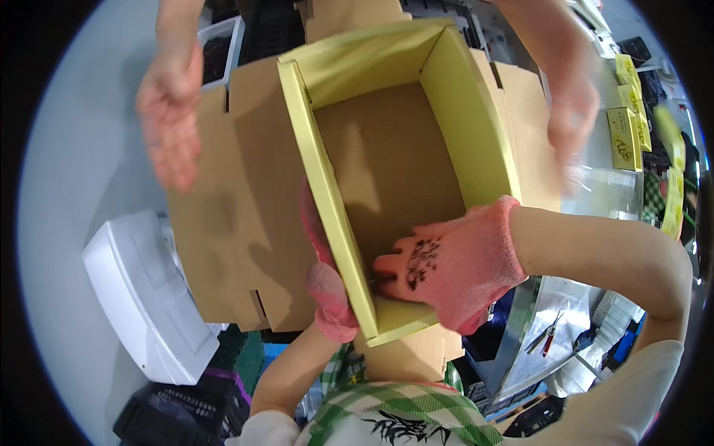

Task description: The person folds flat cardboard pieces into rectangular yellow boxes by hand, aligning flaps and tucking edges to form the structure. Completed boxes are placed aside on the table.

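In the head view, a yellow-walled cardboard box (pixel 394 171) with a brown floor stands open on a flattened brown cardboard sheet (pixel 230 223) in the middle of the surface. A co-worker's pink-gloved hand (pixel 446 271) presses flat, fingers spread, inside the box's near corner, and their other gloved hand (pixel 327 282) braces the outer left wall. The person's left hand (pixel 171 123) hovers open above the sheet's far left edge; the right hand (pixel 573 123), blurred, seems open beside the box's right flap. Small yellow packages (pixel 628 126) stand at the far right edge.
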Motion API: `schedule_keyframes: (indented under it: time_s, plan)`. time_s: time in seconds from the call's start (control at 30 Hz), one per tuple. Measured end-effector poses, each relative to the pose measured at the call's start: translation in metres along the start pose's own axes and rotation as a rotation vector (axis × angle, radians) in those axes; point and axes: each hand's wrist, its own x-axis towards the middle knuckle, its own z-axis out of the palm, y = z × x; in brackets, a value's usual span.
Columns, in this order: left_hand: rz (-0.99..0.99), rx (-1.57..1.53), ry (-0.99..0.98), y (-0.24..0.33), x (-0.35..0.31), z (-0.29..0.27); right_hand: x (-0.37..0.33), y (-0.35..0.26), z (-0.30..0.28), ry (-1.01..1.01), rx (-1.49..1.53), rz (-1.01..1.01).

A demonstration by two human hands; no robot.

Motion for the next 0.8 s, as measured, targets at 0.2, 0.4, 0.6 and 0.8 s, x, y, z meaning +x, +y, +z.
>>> schedule_keyframes:
  time_s: [0.2, 0.4, 0.6, 0.8]
  plan:
    - [-0.132, -0.033, -0.13, 0.016, 0.004, 0.009, -0.014, 0.0, 0.051, 0.586, -0.115, -0.018]
    - [-0.022, 0.089, -0.016, 0.031, -0.018, -0.03, -0.036, -0.002, 0.126, 1.822, 0.142, -0.112]
    - [0.143, 0.346, -0.059, 0.048, -0.016, -0.05, -0.018, 0.072, 0.208, 2.434, 1.506, -0.374]
    - [0.236, 0.818, 0.075, 0.074, -0.019, -0.068, 0.012, 0.073, 0.231, 2.382, 1.457, 0.321]
